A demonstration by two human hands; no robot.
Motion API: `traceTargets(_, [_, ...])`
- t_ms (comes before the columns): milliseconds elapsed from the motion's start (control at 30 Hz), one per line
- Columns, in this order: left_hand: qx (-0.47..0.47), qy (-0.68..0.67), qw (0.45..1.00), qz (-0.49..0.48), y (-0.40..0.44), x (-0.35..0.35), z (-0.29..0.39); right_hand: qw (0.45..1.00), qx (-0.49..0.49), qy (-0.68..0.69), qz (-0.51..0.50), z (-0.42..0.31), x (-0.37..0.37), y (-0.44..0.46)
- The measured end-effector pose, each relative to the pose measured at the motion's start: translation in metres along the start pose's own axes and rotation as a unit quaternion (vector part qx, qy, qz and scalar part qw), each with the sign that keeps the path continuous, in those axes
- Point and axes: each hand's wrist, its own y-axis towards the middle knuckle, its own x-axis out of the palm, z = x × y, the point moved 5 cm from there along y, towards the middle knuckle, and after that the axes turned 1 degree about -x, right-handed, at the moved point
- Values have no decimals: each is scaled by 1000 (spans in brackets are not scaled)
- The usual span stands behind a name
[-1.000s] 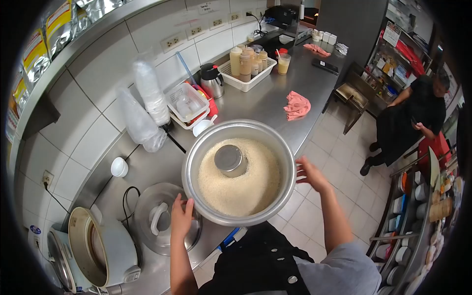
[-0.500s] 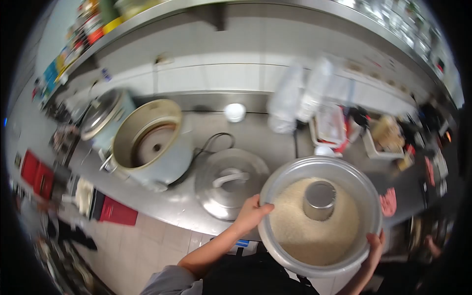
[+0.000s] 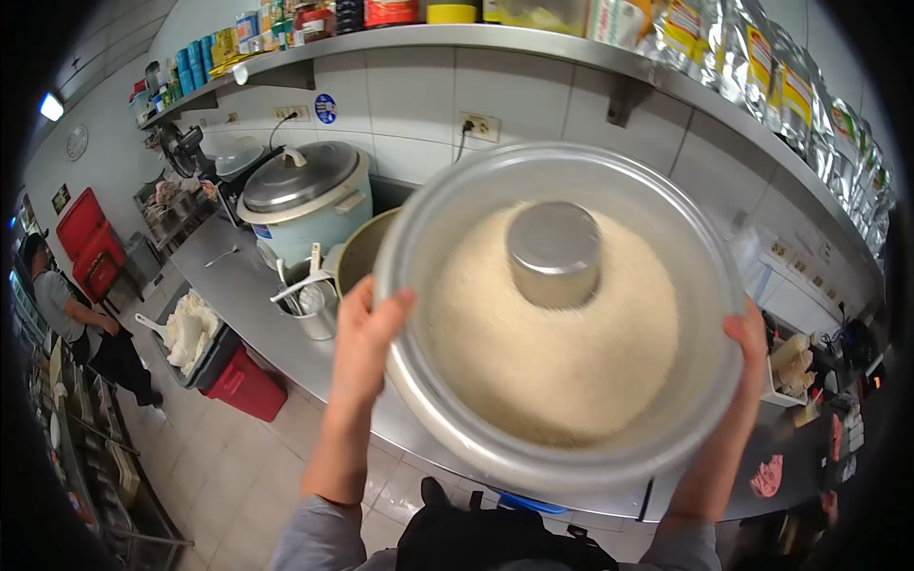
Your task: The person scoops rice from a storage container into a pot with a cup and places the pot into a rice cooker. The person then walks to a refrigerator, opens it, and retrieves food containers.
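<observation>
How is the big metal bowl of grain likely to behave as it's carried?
The bowl looks like rigid metal, so it probably won't flex between the left hand and right hand. The broad bed of grain likely makes it heavy. That loose grain, and the metal cup sitting in it, could shift if the bowl tilts.

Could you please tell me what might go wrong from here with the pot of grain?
The left hand and right hand hold the wide pot at its sides, so an uneven grip could tip it and spill the pale grain. The metal cup sitting in the grain might slide. The pot could also knock the utensil container nearby.
</observation>
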Motion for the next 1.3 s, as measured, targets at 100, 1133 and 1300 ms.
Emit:
traceTargets(100, [24,61,997,42,54,-60,7,979,0,198,-57,-45,121,33])
traceTargets(1133, [-37,513,854,76,117,-177,-144,927,7,-350,-132,79,335,133])
traceTargets(1300, [-30,417,907,52,75,-166,-151,914,7,-383,-135,87,352,148])
